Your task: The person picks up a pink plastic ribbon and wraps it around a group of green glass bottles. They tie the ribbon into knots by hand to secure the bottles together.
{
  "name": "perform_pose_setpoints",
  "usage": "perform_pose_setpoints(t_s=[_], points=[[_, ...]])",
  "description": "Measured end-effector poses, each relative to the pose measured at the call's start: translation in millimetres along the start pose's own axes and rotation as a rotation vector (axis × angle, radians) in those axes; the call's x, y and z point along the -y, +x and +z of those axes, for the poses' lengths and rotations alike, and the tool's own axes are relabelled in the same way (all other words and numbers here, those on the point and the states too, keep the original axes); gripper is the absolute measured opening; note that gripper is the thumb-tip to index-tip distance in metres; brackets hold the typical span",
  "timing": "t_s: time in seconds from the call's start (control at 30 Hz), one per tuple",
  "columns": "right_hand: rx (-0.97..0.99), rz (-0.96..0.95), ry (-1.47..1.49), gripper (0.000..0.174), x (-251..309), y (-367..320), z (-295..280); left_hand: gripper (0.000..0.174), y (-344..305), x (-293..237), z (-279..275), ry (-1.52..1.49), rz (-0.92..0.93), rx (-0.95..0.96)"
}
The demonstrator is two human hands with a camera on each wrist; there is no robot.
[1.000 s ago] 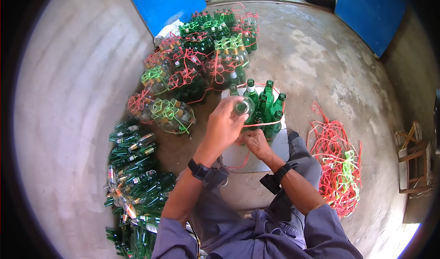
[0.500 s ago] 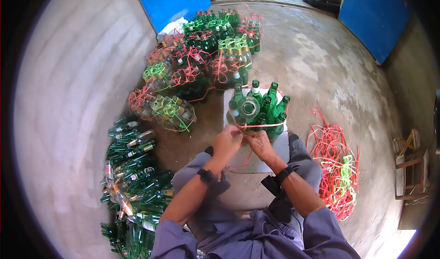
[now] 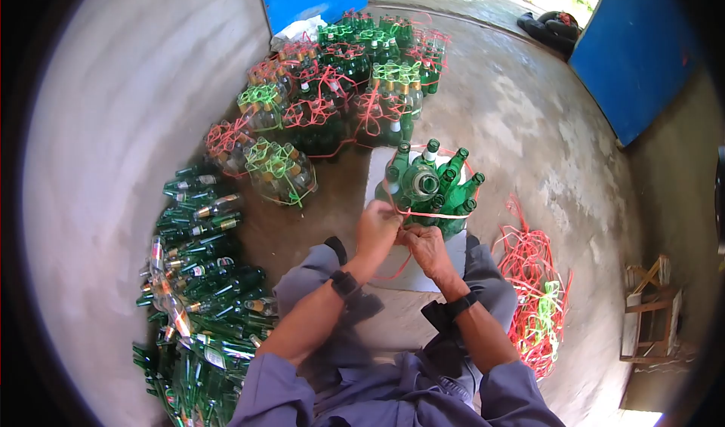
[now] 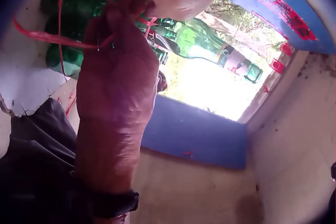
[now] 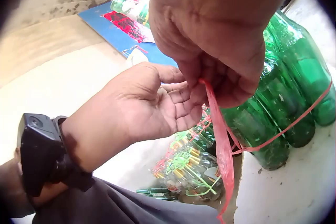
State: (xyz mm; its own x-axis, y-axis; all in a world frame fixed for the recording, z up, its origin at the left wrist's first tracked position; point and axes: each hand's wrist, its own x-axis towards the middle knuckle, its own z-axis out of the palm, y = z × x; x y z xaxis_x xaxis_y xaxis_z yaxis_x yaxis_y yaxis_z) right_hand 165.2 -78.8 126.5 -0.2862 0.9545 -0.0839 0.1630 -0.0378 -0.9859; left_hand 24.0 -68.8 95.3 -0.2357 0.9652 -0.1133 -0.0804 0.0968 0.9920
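Several green bottles (image 3: 461, 194) stand in a cluster on a white board (image 3: 414, 273), with a pink strap (image 3: 434, 215) around them. A clear-necked bottle (image 3: 420, 181) rises among them. My left hand (image 3: 375, 234) and right hand (image 3: 427, 249) meet at the cluster's near side, both pinching the strap. In the right wrist view the right hand (image 5: 215, 35) grips the strap (image 5: 224, 155), its loose end hanging down; the left hand (image 5: 131, 103) has its fingertips at the same spot. The left wrist view shows the strap (image 4: 52, 38) beside the left hand (image 4: 116, 77).
Tied bottle bundles (image 3: 281, 172) stand at the back left. Loose bottles (image 3: 219, 276) lie in a pile on the left. A tangle of red and green straps (image 3: 532, 291) lies on the right, near a wooden frame (image 3: 651, 314). Blue doors (image 3: 633, 57) flank the doorway.
My left hand has let go of the clear-necked bottle, which now stands in the cluster, and has come down beside my right hand at the strap. The head view has shifted.
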Motion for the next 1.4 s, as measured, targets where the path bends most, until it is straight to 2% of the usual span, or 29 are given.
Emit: perform_pose_setpoints(t_s=[0.17, 0.37, 0.57, 0.63, 0.7, 0.73, 0.8, 0.83, 0.9, 0.97, 1.0, 1.07, 1.1, 1.17, 1.2, 1.27, 1.4], points=[[0.037, 0.052, -0.067, 0.027, 4.8, -5.2, -5.1, 0.013, 6.9, 19.3, 7.7, 0.002, 0.05, -0.052], [0.068, 0.091, -0.073, 0.027, 7.9, -7.6, -5.6, 0.005, 2.8, 11.8, 4.6, 0.008, 0.027, 0.0], [0.114, 0.068, -0.066, 0.022, 2.9, -13.8, 0.8, 0.003, -6.4, -8.1, 6.7, -0.135, -0.098, -0.011], [0.116, 0.07, -0.068, 0.022, 1.0, -15.5, 1.3, 0.003, -10.4, -16.3, 3.4, -0.247, -0.175, 0.076], [0.135, 0.043, -0.341, 0.026, 5.7, -17.2, -3.8, 0.003, -12.8, -22.6, 2.0, -0.261, -0.193, 0.076], [0.134, 0.047, -0.346, 0.026, 11.2, -19.4, -6.5, 0.003, -13.6, -23.6, 2.1, -0.274, -0.212, 0.077], [0.065, -0.099, -0.685, 0.024, 31.1, -26.1, -13.2, 0.004, -13.2, -23.6, 1.5, -0.276, -0.235, 0.086], [0.064, -0.098, -0.69, 0.024, 41.6, -29.6, -16.3, 0.005, -12.5, -21.7, 1.2, -0.274, -0.256, 0.091], [-0.207, -0.258, -0.795, 0.045, 66.6, -37.5, -21.5, 0.007, -9.3, -11.8, 5.3, -0.308, -0.202, 0.078], [-0.301, -0.313, -0.899, 0.064, 116.3, -40.2, -20.4, 0.009, -7.2, -4.2, 5.8, -0.34, -0.15, 0.063], [-0.3, -0.312, -0.902, 0.064, 136.8, -41.3, -19.0, 0.011, -6.8, -2.4, 4.6, -0.348, -0.146, 0.082], [-0.378, -0.555, -1.155, 0.064, 164.7, -38.3, -17.2, 0.013, -5.8, -0.2, 2.7, -0.359, -0.141, 0.103], [-0.378, -0.555, -1.158, 0.064, 168.7, -30.6, -17.5, 0.014, -5.3, 0.4, 2.0, -0.358, -0.136, 0.118], [-0.184, -0.801, -1.263, 0.053, 174.2, -15.6, -18.5, 0.015, -5.6, 0.4, 1.5, -0.36, -0.131, 0.134], [-0.183, -0.801, -1.265, 0.053, 172.7, -8.7, -18.7, 0.016, -5.9, -0.8, 1.1, -0.345, -0.133, 0.128], [0.01, -0.654, -1.37, 0.037, 164.1, 7.3, -19.3, 0.016, -5.6, -3.7, 1.2, -0.334, -0.132, 0.119], [0.109, -0.573, -1.587, 0.027, 158.7, 28.3, -25.4, 0.015, -6.0, -4.8, 1.1, -0.243, -0.151, 0.094]])
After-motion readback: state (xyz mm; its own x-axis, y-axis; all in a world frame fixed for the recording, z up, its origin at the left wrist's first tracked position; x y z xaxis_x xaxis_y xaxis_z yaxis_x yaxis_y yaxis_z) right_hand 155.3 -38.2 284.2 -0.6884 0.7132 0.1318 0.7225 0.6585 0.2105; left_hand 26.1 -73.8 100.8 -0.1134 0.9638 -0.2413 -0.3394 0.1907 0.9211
